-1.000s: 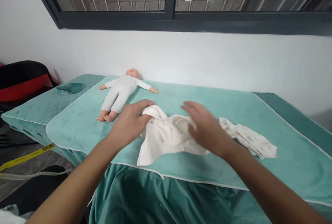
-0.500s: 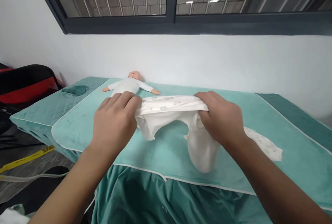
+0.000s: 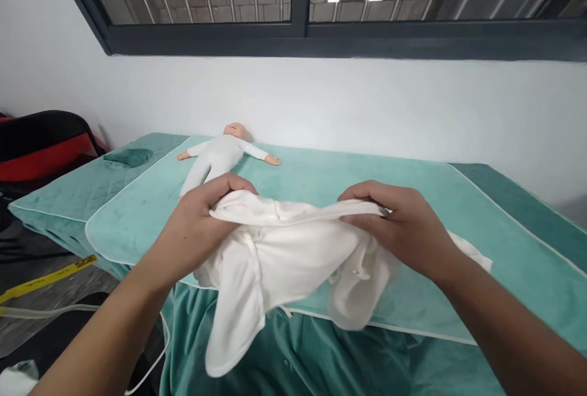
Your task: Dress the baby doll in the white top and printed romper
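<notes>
My left hand and my right hand are both closed on the upper edge of a white baby garment, thumbs on top. The edge is stretched loosely between them above the bed. Two tube-like parts hang down, one under each side; whether they are sleeves or legs I cannot tell. Plain white inner fabric with seams faces me. Beyond my left hand a baby doll in white lies on its back, arms spread, its lower legs partly hidden. Behind my right wrist lies a piece of white cloth, mostly covered.
A light green mat with white piping covers the bed, and darker green cloth drapes at the front. The wall and window frame stand behind. At the left are a black and red seat and a yellow strap.
Both hands have come lower and turned, with thumbs now on top. The garment's plain side now faces me, and its left tube hangs lower. More of the doll shows.
</notes>
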`<action>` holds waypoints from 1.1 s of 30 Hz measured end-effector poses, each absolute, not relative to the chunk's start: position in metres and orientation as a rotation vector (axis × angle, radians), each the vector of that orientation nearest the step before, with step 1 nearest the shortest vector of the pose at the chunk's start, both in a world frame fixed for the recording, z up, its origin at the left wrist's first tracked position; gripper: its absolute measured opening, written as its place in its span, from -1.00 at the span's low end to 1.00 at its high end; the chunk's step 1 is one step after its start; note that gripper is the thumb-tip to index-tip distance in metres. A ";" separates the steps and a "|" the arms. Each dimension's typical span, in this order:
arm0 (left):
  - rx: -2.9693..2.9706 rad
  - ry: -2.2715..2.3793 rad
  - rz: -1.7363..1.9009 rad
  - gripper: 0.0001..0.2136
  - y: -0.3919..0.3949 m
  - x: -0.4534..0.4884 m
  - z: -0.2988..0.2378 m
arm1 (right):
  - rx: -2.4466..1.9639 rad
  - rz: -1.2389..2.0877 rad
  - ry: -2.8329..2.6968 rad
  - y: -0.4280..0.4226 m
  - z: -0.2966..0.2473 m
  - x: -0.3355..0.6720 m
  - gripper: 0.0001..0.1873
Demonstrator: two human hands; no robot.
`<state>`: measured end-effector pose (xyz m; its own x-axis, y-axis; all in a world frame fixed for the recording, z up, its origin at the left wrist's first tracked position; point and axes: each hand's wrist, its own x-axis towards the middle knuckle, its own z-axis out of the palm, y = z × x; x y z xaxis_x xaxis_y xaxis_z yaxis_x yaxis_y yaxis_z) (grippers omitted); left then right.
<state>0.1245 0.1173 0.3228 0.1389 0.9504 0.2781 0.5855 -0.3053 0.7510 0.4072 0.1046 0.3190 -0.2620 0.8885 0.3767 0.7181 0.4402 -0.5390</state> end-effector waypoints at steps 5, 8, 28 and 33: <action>2.202 1.683 0.897 -0.87 0.116 0.118 0.318 | -1.531 0.121 -2.132 0.109 0.312 0.417 -0.80; 2.407 1.723 1.225 -0.96 0.116 0.118 0.312 | -1.687 -0.053 -2.155 0.109 0.305 0.420 -0.82; 2.168 1.998 1.099 -0.75 0.118 0.104 0.288 | -1.875 0.093 -1.855 0.105 0.296 0.453 -0.69; 2.137 1.956 0.671 -0.68 0.124 0.100 0.277 | -1.882 0.447 -1.770 0.103 0.299 0.467 -0.73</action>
<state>0.1001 0.1243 0.2771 0.0395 0.9764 0.2123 0.9010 -0.1267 0.4150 0.4670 0.1031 0.2989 0.0943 0.9898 0.1067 0.8205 -0.0165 -0.5715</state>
